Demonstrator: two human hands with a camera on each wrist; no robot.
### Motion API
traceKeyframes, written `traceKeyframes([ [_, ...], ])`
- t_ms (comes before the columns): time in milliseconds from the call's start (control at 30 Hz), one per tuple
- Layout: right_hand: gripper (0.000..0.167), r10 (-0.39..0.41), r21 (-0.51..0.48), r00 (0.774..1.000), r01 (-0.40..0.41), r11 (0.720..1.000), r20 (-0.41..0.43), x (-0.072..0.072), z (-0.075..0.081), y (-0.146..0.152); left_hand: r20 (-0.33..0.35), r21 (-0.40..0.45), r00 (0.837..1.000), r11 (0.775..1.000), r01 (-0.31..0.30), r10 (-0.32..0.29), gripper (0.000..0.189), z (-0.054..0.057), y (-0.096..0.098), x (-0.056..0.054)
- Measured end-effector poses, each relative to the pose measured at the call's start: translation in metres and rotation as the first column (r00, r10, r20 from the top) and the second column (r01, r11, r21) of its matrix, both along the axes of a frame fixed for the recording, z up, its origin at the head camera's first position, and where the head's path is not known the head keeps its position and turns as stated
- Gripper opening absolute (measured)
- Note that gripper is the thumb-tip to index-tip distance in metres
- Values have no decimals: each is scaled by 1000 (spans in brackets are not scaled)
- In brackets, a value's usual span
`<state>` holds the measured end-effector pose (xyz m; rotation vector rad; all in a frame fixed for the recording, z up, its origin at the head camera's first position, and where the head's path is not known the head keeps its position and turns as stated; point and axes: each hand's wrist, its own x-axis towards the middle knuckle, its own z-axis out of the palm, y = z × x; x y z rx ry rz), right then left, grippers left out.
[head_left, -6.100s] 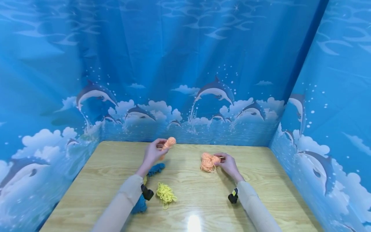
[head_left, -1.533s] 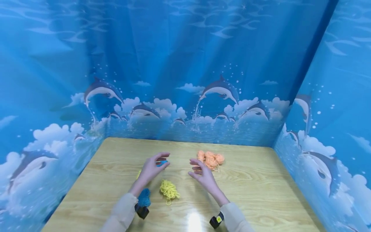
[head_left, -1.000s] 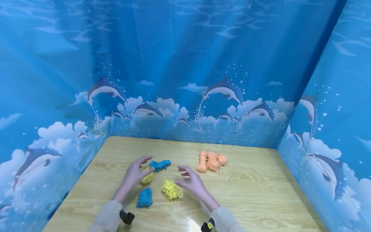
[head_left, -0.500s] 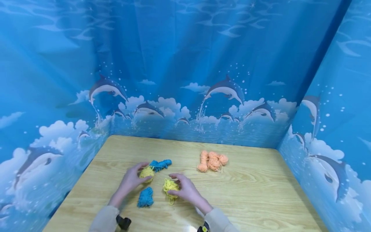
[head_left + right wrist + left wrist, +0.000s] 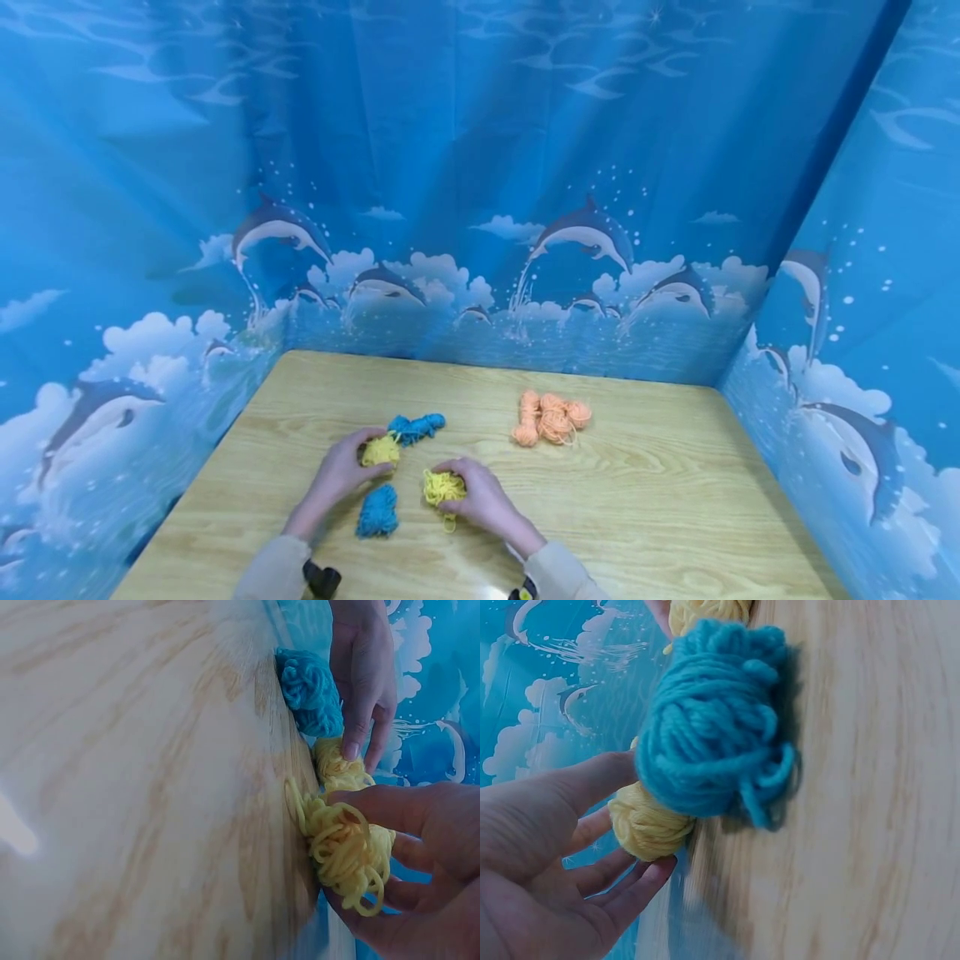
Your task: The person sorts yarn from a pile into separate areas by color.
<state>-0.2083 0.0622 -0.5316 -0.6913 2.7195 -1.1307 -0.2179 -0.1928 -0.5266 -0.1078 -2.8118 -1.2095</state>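
My left hand [image 5: 341,471] grips a pale yellow ball of yarn [image 5: 381,451] at the table's left, thumb on the near side and fingers curled behind it. In the left wrist view the blue yarn skein [image 5: 712,724] hides part of that ball and the thumb tip. My right hand [image 5: 483,497] holds a looser yellow yarn bundle [image 5: 444,487] between thumb and fingers, with stray loops [image 5: 367,900] hanging from it. The near blue skein lies between the wrists, below both yellow bundles. Another blue skein [image 5: 416,427] lies just beyond the left hand's ball.
Several peach yarn balls [image 5: 551,419] lie grouped at the back, right of centre, on the wooden table [image 5: 660,483]. A blue dolphin-print curtain [image 5: 480,208] stands behind the table and along both sides.
The peach yarn was set down in a group at the back right. Both hands then came left and nearer, and their fingers closed round the two yellow yarn bundles.
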Motion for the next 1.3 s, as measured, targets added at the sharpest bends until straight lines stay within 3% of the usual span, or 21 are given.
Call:
traceKeyframes([
  [467,54,-53,-51,998,54,997,36,-3,9,17,29,-12,1000,1000,-7,7,59,0,0,-1],
  [1000,53,-120,-91,992,124,988,46,-8,14,67,59,-21,998,1000,-7,9,65,-1,2,0],
  [1300,51,-198,-83,980,197,977,-7,-9,14,102,71,-23,997,1000,4,-2,67,1,7,0],
])
